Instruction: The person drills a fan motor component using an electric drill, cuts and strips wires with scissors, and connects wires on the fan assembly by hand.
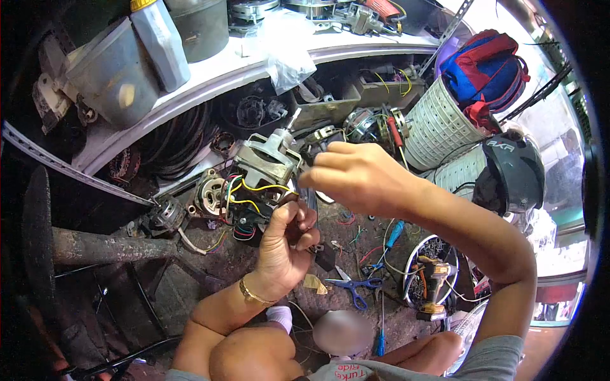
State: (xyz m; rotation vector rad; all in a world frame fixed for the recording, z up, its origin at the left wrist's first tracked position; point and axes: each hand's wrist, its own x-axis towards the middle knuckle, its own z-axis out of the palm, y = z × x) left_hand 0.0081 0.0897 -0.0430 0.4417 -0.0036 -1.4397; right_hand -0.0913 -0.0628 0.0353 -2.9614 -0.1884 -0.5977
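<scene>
At the centre of the clock face, a metal-framed motor (270, 166), with its shaft pointing toward one o'clock and coloured wires bunched along its lower side. From there, looping toward four o'clock, a yellow wire (265, 187).

Just before six o'clock from the motor, the left hand (284, 254), palm turned up, with a gold bracelet (249, 291) around the wrist. Fingers (306, 223) curled in and drawn together with the thumb, closed on the end of the yellow wire; too small to tell exactly how much of it between the tips. Just past three o'clock, the right hand (359, 174), back uppermost, bent at the wrist, close beside the motor and just above the left hand. Fingers curled and bunched together, tips pointing toward nine o'clock near the wire's end; impossible to tell whether clamped on anything, with the gripping side hidden.

At eight o'clock, just beside the motor, a round pale motor part (211, 192). On the floor (333, 257) at five o'clock, blue-handled scissors (358, 293) with blades spread; at four, a blue-handled screwdriver (394, 235) and, farther out, a yellow-and-black drill (436, 276) across a round container (407, 279). At three, well apart from the motor, a dark helmet (513, 171). Toward twelve, hanging over the shelf (210, 75) edge, a clear plastic bag (289, 63).
</scene>
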